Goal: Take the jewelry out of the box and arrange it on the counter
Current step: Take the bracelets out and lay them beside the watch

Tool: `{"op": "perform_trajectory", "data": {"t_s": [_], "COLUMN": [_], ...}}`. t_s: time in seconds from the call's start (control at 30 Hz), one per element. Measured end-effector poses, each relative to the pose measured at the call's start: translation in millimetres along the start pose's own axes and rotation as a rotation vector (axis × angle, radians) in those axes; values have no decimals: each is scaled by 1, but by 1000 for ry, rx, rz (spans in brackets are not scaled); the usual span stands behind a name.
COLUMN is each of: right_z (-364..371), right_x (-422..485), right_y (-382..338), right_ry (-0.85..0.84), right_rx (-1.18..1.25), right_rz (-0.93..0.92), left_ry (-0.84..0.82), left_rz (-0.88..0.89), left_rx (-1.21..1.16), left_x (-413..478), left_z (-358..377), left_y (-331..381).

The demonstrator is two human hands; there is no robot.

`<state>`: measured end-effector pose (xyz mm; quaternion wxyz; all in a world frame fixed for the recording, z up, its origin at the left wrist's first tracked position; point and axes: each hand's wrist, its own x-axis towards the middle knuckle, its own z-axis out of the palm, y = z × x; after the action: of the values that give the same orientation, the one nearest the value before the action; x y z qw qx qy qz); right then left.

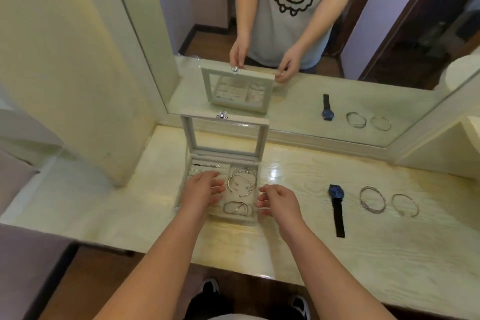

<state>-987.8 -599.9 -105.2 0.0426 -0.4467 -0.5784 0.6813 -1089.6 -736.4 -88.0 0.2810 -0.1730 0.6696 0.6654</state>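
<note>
Counter (285, 254) edge near; empty spread hands (205, 189) (279, 201) flank open box (220, 217).

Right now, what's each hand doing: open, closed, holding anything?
Left hand: open, fingers spread over the jewelry box, holding nothing.
Right hand: open at the box's right edge, holding nothing.

Person with bare forearms, left hand (201, 191) and right hand (279, 201) ringless; mirror at frame top shows a short-sleeved grey T-shirt (291, 0) printed with a black-outline cartoon sheep; black shoes (211, 286) at bottom centre.
</note>
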Motion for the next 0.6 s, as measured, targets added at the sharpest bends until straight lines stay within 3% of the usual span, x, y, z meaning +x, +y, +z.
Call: {"op": "perform_trajectory", "data": {"t_s": [0.4,0.6], "right_z": [25,32], "right_x": [-6,20], "right_y": [7,5], "right_ry": [148,160], "right_rx": [51,-176], "right_rz": [3,-48], "left_ry": [-144,-157], "left_rz": [-61,-53], "left_rx": [86,77], "left_x": [30,39], "left_z": [-18,-22], "left_y": [12,14]}}
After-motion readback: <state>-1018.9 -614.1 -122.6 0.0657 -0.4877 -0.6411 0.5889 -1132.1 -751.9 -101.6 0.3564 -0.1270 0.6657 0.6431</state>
